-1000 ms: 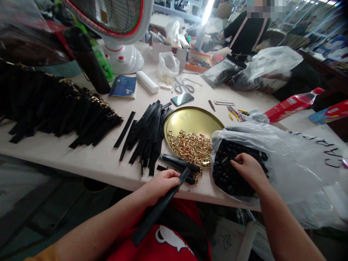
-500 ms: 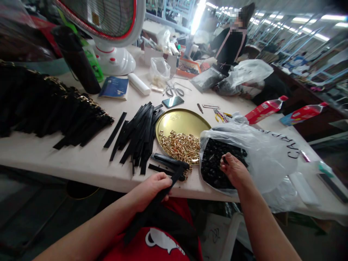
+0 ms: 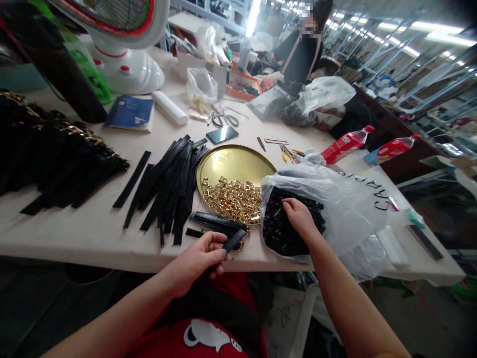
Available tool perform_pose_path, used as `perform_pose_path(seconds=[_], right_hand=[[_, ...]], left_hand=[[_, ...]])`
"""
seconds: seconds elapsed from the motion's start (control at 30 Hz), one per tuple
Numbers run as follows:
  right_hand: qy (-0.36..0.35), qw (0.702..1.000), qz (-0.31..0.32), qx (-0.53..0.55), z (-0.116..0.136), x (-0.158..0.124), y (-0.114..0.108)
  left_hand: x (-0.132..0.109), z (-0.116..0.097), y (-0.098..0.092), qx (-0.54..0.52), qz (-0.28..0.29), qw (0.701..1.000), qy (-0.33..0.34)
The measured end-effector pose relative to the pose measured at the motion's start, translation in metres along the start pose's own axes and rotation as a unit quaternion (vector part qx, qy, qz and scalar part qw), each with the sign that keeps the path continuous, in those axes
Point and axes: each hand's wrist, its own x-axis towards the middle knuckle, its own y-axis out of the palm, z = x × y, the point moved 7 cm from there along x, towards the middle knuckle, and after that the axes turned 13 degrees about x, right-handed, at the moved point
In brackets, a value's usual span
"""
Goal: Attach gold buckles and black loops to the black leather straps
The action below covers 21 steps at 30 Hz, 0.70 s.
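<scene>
A flat, narrow black strip (image 3: 235, 240) with a squared end is pinched in the left hand (image 3: 208, 256), slanting up toward between one and two o'clock, its lower length hidden. Between two and three o'clock of it, small glossy black pieces (image 3: 278, 229) are heaped loosely inside a translucent plastic bag (image 3: 346, 209), its mouth spread wide; the right hand's (image 3: 298, 216) fingertips reach in among them.

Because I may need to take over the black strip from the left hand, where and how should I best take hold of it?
Probably pinch the black strip by its flat faces at the exposed end, coming from the right: this end juts rightward past the left hand, which covers the part behind.
</scene>
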Motion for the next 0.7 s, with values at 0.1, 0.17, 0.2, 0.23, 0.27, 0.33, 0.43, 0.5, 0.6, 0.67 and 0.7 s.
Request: perform_pose_path(seconds=[0.1, 0.17, 0.2, 0.23, 0.27, 0.33, 0.43, 0.5, 0.6, 0.67, 0.7], right_hand=[[-0.059, 0.983, 0.019, -0.173, 0.009, 0.008, 0.011], [-0.092, 0.962, 0.021, -0.255, 0.016, 0.008, 0.013], [-0.101, 0.961, 0.014, -0.256, 0.020, 0.007, 0.011], [-0.103, 0.966, 0.009, -0.235, 0.023, 0.004, 0.008], [-0.095, 0.976, 0.012, -0.195, 0.025, -0.001, 0.006], [-0.041, 0.995, 0.057, -0.069, 0.025, -0.018, 0.011], [0.078, 0.971, 0.170, 0.148, 0.025, -0.059, 0.041], [0.119, 0.945, 0.200, 0.228, 0.029, -0.086, 0.062], [0.143, 0.924, 0.190, 0.299, 0.034, -0.112, 0.084], [0.161, 0.907, 0.185, 0.344, 0.035, -0.122, 0.094], [0.171, 0.897, 0.186, 0.362, 0.035, -0.126, 0.098]], left_hand=[[0.000, -0.003, 0.002, 0.005, 0.008, 1.000, -0.005], [-0.002, -0.006, 0.003, 0.012, 0.019, 1.000, -0.009], [-0.003, -0.007, 0.004, 0.014, 0.023, 1.000, -0.011], [-0.005, -0.009, 0.004, 0.014, 0.025, 1.000, -0.013], [-0.006, -0.010, 0.004, 0.012, 0.023, 1.000, -0.013], [-0.008, -0.013, 0.004, 0.006, 0.021, 1.000, -0.011], [-0.009, -0.014, 0.008, -0.003, 0.038, 0.999, -0.007], [-0.010, -0.012, 0.011, -0.007, 0.048, 0.999, -0.009], [-0.010, -0.007, 0.012, -0.015, 0.045, 0.999, -0.009], [-0.011, -0.002, 0.012, -0.016, 0.043, 0.999, -0.008], [-0.011, 0.000, 0.012, -0.012, 0.044, 0.999, -0.006]])
